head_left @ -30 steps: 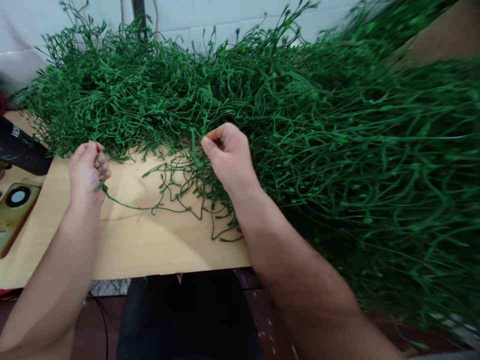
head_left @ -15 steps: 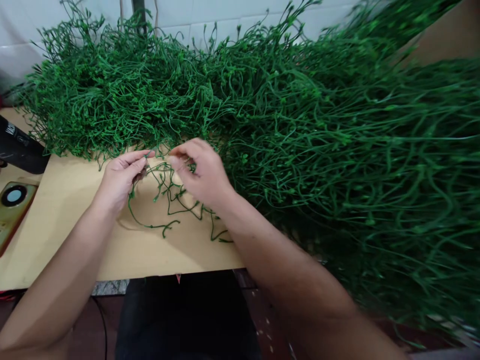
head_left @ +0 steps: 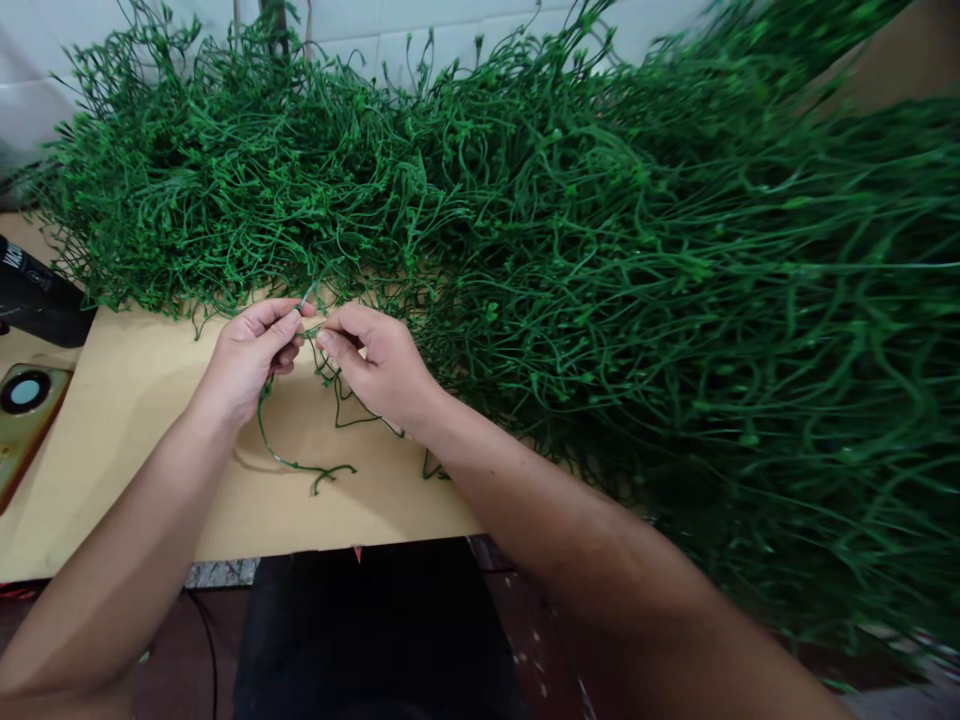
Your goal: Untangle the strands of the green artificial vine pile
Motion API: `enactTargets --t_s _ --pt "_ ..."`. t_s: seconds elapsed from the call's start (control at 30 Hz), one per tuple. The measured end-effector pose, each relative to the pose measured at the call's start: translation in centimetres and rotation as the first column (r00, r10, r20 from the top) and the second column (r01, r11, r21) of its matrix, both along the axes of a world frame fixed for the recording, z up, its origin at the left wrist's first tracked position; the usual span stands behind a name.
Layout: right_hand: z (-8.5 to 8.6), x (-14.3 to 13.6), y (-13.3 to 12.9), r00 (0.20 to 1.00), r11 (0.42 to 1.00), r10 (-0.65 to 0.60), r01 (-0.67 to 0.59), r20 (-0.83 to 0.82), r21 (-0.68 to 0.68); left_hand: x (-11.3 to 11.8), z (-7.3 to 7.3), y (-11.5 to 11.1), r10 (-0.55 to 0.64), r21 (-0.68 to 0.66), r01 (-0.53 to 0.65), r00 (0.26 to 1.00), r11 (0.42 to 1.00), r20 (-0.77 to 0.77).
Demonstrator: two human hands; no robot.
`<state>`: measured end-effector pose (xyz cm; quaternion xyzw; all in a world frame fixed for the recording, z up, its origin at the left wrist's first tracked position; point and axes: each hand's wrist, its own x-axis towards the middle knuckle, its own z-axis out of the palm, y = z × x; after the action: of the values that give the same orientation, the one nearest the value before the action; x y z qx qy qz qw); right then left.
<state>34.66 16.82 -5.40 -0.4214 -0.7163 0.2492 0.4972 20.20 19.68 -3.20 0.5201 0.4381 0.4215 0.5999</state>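
My left hand (head_left: 247, 360) is closed in a pinch on a thin green plastic-looking stem (head_left: 274, 452). The stem's lower part curves down below the hand and ends in a small forked tip over the tan board (head_left: 142, 420). Close by on its right, my right hand (head_left: 382, 365) has thumb and index finger pinched on a thin green sprig (head_left: 313, 330); its exact shape is hard to make out. A pale, thin tip sticks up above my left fingers. More loose stems (head_left: 356, 418) lie beneath my right hand, partly hidden by it.
A big tangled heap of green stems (head_left: 300, 170) spreads along the back and whole right side. At the left stand out a black cylindrical bottle (head_left: 41, 295) lying tilted and a phone (head_left: 34, 410) with a round camera. Cardboard (head_left: 892, 55) shows at top right; white tiles behind.
My right hand has moved left and slightly down, its fingertips now almost meeting my left hand and closed on a sprig. The left hand keeps its pinch.
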Motion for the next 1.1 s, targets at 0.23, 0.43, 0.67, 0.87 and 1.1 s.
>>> enactTargets --t_s 0.23,0.43,0.67,0.87,1.1 --pt "0.3 -0.4 -0.5 0.987 0.978 0.088 -0.112 0.138 0.178 0.9 -0.4 0.3 0.151 0.221 -0.124 0.982 0.967 -0.111" --pt "0.4 -0.3 -0.5 0.987 0.97 0.127 -0.144 0.099 0.197 1.6 -0.1 0.4 0.214 0.306 -0.161 0.965 0.938 -0.149" --pt "0.3 -0.4 -0.3 0.981 0.958 0.176 -0.189 0.075 0.214 2.1 0.1 0.6 0.278 0.266 -0.236 0.952 0.935 -0.13" --pt "0.1 -0.3 0.1 0.987 0.982 0.159 -0.158 -0.004 0.106 1.2 0.6 0.8 0.219 0.136 -0.207 0.972 0.969 -0.081" --pt "-0.3 0.3 1.0 0.946 0.981 0.017 -0.078 -0.325 -0.175 -0.4 0.4 0.3 -0.061 -0.083 0.057 0.997 0.995 -0.043"
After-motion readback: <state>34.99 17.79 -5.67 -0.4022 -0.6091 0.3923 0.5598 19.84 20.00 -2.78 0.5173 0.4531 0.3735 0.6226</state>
